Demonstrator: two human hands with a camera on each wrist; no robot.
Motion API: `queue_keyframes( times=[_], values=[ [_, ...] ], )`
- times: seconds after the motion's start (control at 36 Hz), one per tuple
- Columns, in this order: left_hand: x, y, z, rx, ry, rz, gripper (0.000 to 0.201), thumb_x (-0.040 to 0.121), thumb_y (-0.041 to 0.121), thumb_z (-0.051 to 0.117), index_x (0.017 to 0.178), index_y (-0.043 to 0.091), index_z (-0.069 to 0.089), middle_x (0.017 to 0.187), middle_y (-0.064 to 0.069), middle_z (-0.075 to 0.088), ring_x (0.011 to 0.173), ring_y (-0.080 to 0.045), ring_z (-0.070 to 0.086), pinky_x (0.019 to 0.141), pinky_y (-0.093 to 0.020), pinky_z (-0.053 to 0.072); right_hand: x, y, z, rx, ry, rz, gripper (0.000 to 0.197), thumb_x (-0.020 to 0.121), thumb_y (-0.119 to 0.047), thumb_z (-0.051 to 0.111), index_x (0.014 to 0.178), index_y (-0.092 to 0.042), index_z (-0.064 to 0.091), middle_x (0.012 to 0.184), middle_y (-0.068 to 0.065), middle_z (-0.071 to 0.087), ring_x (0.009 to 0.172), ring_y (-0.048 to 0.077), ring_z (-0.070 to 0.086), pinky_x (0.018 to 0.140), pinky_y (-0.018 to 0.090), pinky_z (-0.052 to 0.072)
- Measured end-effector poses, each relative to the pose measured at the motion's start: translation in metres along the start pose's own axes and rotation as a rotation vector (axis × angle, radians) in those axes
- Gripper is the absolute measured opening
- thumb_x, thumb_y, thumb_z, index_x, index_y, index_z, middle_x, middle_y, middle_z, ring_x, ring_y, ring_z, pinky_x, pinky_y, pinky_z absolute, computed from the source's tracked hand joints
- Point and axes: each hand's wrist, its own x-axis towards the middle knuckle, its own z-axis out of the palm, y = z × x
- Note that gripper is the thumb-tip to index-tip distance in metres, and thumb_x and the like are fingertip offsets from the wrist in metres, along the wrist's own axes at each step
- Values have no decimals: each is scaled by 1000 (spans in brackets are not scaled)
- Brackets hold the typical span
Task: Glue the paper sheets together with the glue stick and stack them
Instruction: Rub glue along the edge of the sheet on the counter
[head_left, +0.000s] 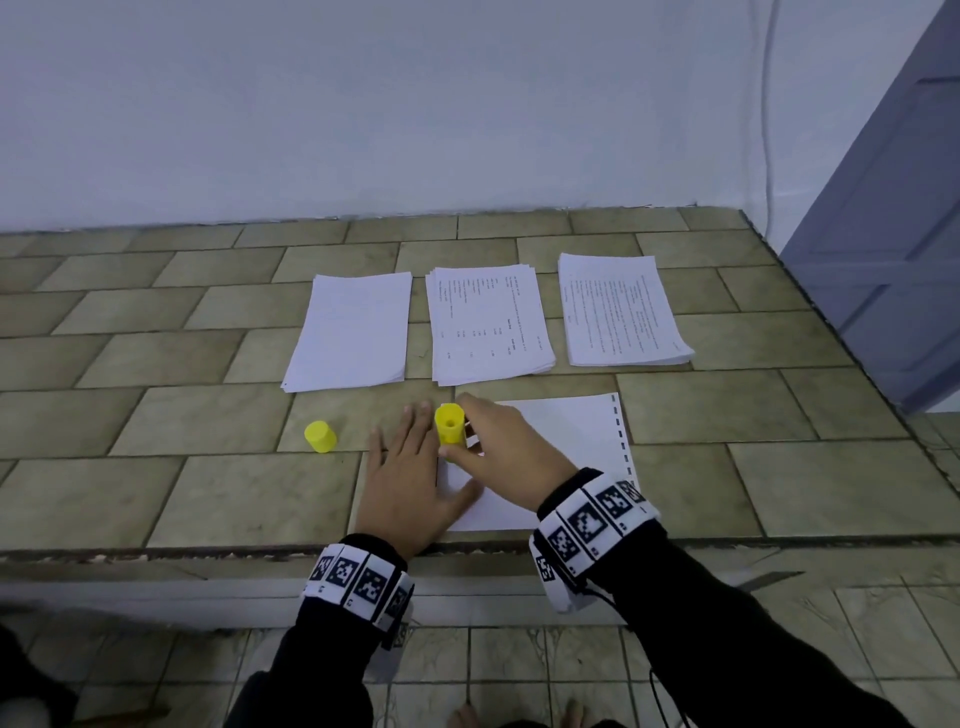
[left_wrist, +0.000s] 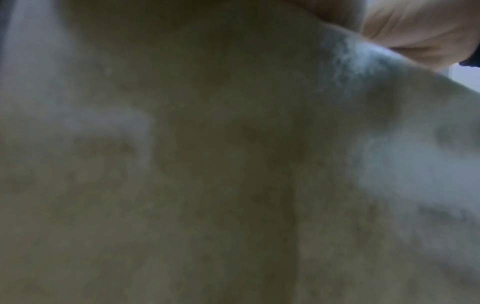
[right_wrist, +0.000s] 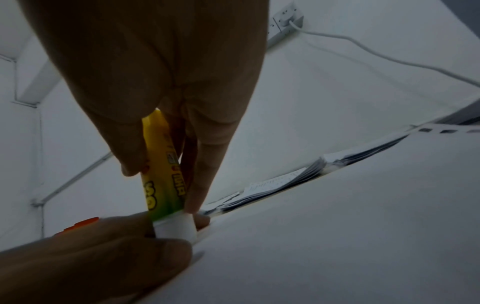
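Observation:
A yellow glue stick (head_left: 449, 423) stands upright at the left end of a single white sheet (head_left: 561, 447) near the table's front edge. My right hand (head_left: 498, 452) grips it with fingers curled round the barrel. In the right wrist view the glue stick (right_wrist: 163, 185) has its white end down on the sheet (right_wrist: 337, 226), held by my right hand (right_wrist: 161, 102). My left hand (head_left: 410, 467) lies flat beside it, fingers straight, thumb on the sheet's left edge. The yellow cap (head_left: 320, 436) stands alone further left. The left wrist view is a blur.
Three paper stacks lie in a row behind: a blank one (head_left: 350, 332), a printed middle one (head_left: 485, 325) and a printed right one (head_left: 621, 309). The tiled table (head_left: 156, 364) ends at a white wall behind and drops off at the right.

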Motion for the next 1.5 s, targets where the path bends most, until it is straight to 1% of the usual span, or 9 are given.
queue_keyframes(
  times=[0.19,0.39,0.56,0.69,0.92,1.08,1.22,1.33,1.5],
  values=[
    [-1,3,-5,-11,-7,-33,102,75,83,12,157,22,17,166,2,4,152,-14,-5,121,-48,-6,-11,13,-14,-44,39,74,27,91,-26,63,110,-11,51,101,8,62,98,23,61,83,43,53],
    [-3,6,-7,-12,-16,-51,100,75,81,12,157,24,16,166,4,1,152,-15,-7,121,-47,-7,-40,41,-44,-14,152,178,14,89,-22,62,91,-15,51,90,4,61,89,18,62,79,43,55],
    [-3,7,-7,16,-27,-54,99,75,80,9,157,25,14,166,4,-1,152,-14,-8,121,-46,-8,-63,65,-69,-22,304,296,15,86,-18,65,93,-8,56,83,5,65,78,16,64,75,41,56],
    [-3,5,-6,32,-30,-53,97,77,80,8,157,25,14,166,4,1,152,-14,-7,121,-47,-7,-75,80,-82,-46,357,336,17,84,-13,69,92,-9,54,83,4,66,79,16,66,65,16,50],
    [-3,5,-8,-78,-27,-53,84,84,56,-10,157,25,18,166,4,3,152,-13,-6,122,-46,-6,-69,62,-69,27,324,242,21,83,-13,73,99,-9,61,90,2,66,81,10,64,67,8,49],
    [-3,1,-6,-65,-15,-24,78,89,50,-9,156,24,21,165,1,7,152,-16,-3,122,-49,-2,-49,26,-39,119,63,52,10,80,-7,72,79,-6,63,93,4,66,80,10,64,75,27,56],
    [-2,0,-6,-62,-5,-14,78,88,50,-4,156,22,24,165,-1,10,152,-17,-2,121,-51,-1,-35,6,-12,52,-107,-48,18,80,-15,74,89,-15,58,92,-1,63,83,12,63,78,33,55],
    [-4,-2,-9,-10,-66,29,89,77,56,-2,157,19,16,165,-5,1,144,-12,-17,120,-51,-7,-29,-2,-1,-13,-163,-110,25,81,-14,73,92,-24,54,96,2,60,83,15,57,81,35,53],
    [-1,-2,-7,-28,-64,5,86,80,55,-5,157,22,16,165,-3,1,146,-10,-15,120,-49,-6,-30,2,1,-47,-160,-111,23,81,-16,71,89,-24,51,92,3,59,83,20,58,79,40,52]
  ],
)
